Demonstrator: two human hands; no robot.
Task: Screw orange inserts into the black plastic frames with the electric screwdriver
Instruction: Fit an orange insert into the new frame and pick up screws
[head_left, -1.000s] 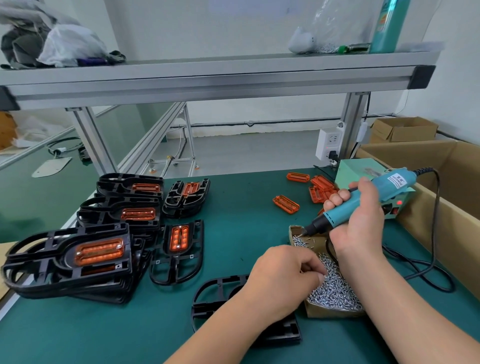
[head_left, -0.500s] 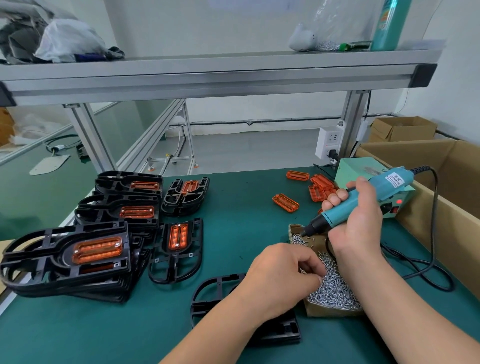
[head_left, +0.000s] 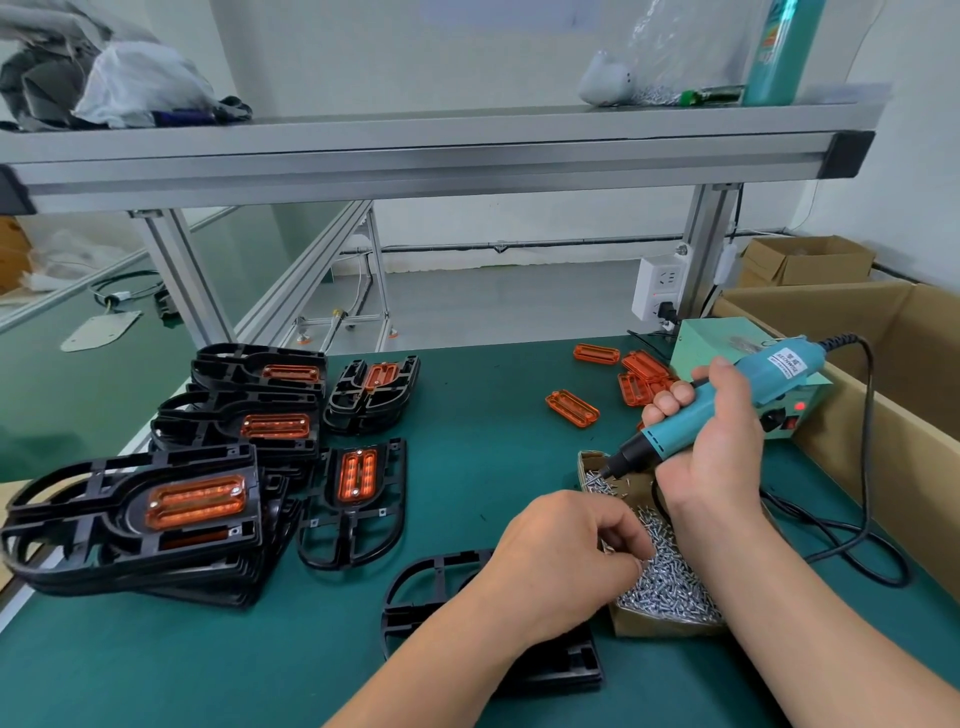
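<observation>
Frame (head_left: 431, 582), black and bare, lies nearest on the table (head_left: 493, 426), partly under the left forearm. The left hand (head_left: 561, 561) curls its fingers, pinching screws (head_left: 670, 587) in the box (head_left: 660, 626). The right hand (head_left: 717, 452) grips the screwdriver (head_left: 774, 366), tip down at the box's far end. Finished frames (head_left: 197, 501) stack left; loose inserts (head_left: 571, 409) lie farther back, near a green power unit (head_left: 717, 338).

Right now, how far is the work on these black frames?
Done: the stacked frames on the left carry orange inserts. In hand: the right hand holds the electric screwdriver over the screw box; the left hand pinches screws. Left: the empty frame under that arm, plus loose inserts at the back.
</observation>
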